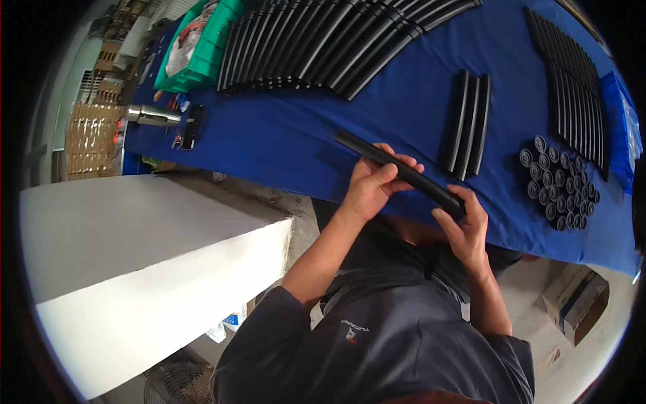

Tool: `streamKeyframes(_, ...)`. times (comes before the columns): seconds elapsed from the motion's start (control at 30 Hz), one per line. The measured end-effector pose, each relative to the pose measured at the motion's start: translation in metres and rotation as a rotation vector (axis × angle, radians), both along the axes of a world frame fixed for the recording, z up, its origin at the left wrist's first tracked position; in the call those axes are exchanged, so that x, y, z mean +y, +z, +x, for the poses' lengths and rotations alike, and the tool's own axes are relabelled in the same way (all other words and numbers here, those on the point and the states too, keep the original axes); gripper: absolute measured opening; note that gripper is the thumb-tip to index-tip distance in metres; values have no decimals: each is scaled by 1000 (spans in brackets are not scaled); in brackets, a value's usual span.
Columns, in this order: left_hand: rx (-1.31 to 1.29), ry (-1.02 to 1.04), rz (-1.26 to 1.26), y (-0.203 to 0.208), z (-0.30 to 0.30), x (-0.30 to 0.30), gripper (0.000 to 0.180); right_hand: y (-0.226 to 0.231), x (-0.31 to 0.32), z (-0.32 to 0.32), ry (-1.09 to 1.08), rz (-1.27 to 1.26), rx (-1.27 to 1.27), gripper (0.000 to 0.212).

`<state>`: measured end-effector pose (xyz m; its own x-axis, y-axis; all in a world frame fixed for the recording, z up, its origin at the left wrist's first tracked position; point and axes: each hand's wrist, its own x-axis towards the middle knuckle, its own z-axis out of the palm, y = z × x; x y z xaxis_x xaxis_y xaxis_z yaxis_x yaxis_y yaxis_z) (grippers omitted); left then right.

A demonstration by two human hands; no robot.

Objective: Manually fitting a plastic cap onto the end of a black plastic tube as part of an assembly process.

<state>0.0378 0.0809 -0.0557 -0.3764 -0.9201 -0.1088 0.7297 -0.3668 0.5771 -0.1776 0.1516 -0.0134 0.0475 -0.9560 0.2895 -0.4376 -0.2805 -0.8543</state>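
A black tube (pixel 421 183) slants across in front of me, above the near edge of the blue-covered table (pixel 282 141). Around its middle, my left hand (pixel 380 175) is closed, thumb on top. My right hand (pixel 465 221) grips the near right end, thumb and fingers on either side of it; the very tip is partly hidden by the fingers. Three similar black tubes (pixel 467 124) lie side by side just beyond my right hand. Farther right sits a cluster of round black caps (pixel 558 176), ring-shaped on top.
Many black tubes (pixel 323 44) lie in rows at the far side, and more tubes (pixel 572 94) at the right. A green crate (pixel 214 50), a steel flask (pixel 153 115) and a blue bin (pixel 618 128) stand around. A white ledge (pixel 161 249) is left; a cardboard box (pixel 577 304) lies below right.
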Motion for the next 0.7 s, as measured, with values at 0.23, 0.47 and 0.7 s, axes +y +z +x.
streamKeyframes(0.23,-35,-13,2,6,-1,0,28,-5,-1,-3,24,382,-303,25)
streamKeyframes(0.47,-29,9,-8,4,-2,0,29,-7,-1,6,-28,293,-295,25)
streamKeyframes(0.7,-8,4,14,10,-3,0,29,-3,-6,5,-56,96,-68,25)
